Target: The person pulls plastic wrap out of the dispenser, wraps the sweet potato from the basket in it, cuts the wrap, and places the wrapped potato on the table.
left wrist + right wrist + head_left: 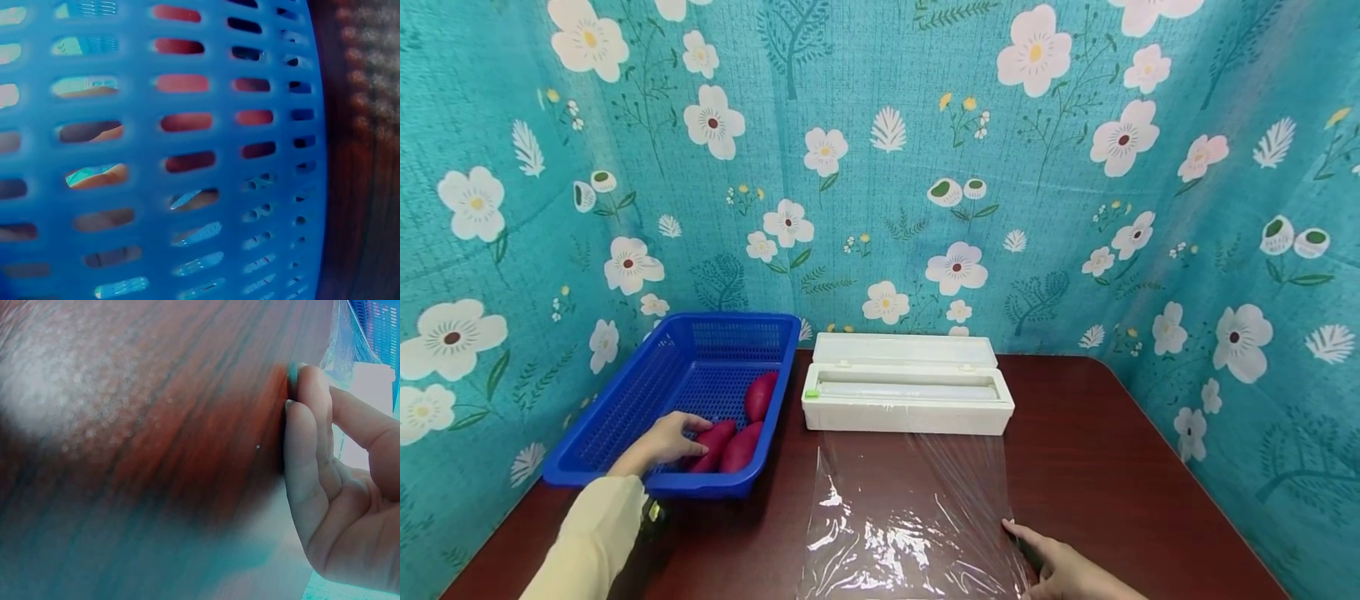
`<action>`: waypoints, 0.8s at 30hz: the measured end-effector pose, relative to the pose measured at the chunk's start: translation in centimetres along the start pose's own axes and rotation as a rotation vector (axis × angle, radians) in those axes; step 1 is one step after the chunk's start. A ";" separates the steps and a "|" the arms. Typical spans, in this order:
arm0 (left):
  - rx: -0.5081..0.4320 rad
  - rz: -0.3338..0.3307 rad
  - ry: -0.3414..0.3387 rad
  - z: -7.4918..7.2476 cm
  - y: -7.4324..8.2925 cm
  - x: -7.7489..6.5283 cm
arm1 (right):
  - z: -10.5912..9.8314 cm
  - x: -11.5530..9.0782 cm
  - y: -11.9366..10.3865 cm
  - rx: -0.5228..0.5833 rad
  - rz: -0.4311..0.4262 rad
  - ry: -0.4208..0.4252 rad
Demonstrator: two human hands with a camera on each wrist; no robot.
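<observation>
In the head view my left hand (664, 442) reaches over the near side of a blue plastic basket (788, 350). Its thumb and fingers curl over a dark pink sweet potato (715, 437). Two more sweet potatoes (742, 447) lie beside it along the basket's right wall. The left wrist view is filled by the slotted basket wall (140, 140), with red showing through. Clear cling film (910, 517) stretches toward me from a white dispenser box (910, 419). At the film's right edge, my right hand (1067, 568) touches it with nearly straight fingers (303, 434).
The dispenser's lid (904, 348) stands raised behind its roll (906, 390), and a small green piece (812, 393) sits at the box's left end. Dark reddish-brown table (1097, 450) extends to the right. A teal flowered cloth (880, 167) hangs around the back and sides.
</observation>
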State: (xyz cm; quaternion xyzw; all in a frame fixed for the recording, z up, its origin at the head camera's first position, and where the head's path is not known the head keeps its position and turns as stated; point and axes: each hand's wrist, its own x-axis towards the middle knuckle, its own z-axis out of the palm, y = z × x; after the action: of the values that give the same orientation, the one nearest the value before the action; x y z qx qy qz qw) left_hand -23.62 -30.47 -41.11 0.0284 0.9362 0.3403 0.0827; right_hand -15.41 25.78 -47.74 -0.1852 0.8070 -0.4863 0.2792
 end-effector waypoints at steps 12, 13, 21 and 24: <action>0.004 0.056 0.134 -1.6 0.7 -0.3 | 0.0 0.1 0.0 -0.002 0.004 0.012; 0.000 0.057 0.143 -1.8 1.0 -0.4 | 0.0 0.1 0.0 0.005 0.002 0.007; -0.035 0.081 0.189 -2.7 3.5 -0.6 | 0.0 0.1 0.1 0.042 -0.016 -0.008; -0.037 0.096 0.206 -2.9 4.4 -0.6 | 0.1 0.0 0.2 0.051 -0.010 -0.009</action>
State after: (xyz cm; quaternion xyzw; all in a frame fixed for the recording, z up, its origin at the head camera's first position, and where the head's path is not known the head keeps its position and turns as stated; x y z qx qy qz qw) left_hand -23.50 -28.96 -36.03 0.0367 0.9309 0.3623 -0.0299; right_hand -15.36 25.81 -47.90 -0.1841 0.7922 -0.5073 0.2849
